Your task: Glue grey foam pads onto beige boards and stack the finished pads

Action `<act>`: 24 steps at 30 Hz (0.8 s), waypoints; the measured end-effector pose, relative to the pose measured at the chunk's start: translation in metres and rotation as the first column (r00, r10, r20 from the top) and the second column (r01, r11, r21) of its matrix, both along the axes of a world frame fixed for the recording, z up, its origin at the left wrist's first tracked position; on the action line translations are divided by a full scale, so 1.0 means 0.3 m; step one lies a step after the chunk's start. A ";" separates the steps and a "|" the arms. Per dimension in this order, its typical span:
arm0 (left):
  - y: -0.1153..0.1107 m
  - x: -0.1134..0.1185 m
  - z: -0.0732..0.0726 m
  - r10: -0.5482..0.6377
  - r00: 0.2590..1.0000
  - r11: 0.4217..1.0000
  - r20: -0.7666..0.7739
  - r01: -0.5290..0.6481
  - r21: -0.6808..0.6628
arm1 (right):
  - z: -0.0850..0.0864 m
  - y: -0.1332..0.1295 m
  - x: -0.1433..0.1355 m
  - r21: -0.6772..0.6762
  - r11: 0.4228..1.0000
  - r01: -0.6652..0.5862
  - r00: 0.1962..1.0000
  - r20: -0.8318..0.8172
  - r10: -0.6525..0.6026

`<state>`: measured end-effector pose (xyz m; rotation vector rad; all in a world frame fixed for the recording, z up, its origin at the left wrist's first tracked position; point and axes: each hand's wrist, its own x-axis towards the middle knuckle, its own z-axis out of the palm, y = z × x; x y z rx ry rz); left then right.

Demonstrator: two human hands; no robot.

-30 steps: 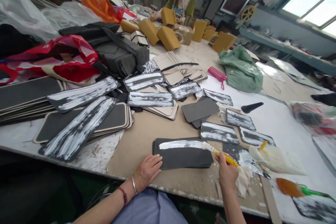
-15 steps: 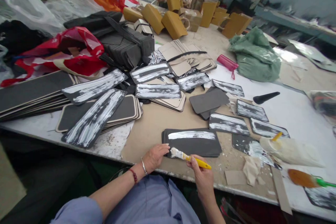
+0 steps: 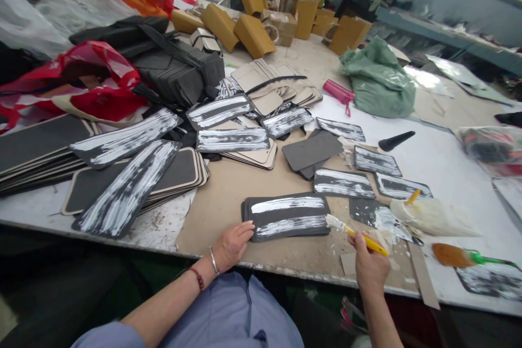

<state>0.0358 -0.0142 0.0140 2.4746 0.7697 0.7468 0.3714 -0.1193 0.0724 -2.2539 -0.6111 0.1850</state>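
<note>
My right hand [image 3: 370,263] is closed round the yellow handle of a paintbrush [image 3: 346,231]. Its white-coated bristles touch the right end of the top dark grey panel [image 3: 287,213], at the lower of two white streaks. This panel lies on a small stack of similar panels near the table's front edge. My left hand [image 3: 233,243] rests its outstretched fingertips on the stack's lower left corner; its thumb is hidden. Right of the brush lies a dark piece smeared with white paste [image 3: 381,217], beside a pale bag [image 3: 436,216] with a yellow tip.
Several white-streaked panels [image 3: 232,140] lie around the stack. Plain grey panels [image 3: 312,151] sit behind it. Left are piled long boards [image 3: 36,141] and a red bag [image 3: 77,76]. A green bag [image 3: 377,79] and a glue bottle [image 3: 451,255] are on the right.
The brush in my right hand has swept rightward, and a second white streak now runs along the panel's lower part. My left hand stays at the corner. The whole view has shifted slightly.
</note>
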 end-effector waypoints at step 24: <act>-0.033 -0.004 0.007 0.078 0.996 0.994 -0.042 -0.075 0.075 | 0.029 0.098 -0.125 -0.033 0.905 -0.425 0.838 0.364 0.407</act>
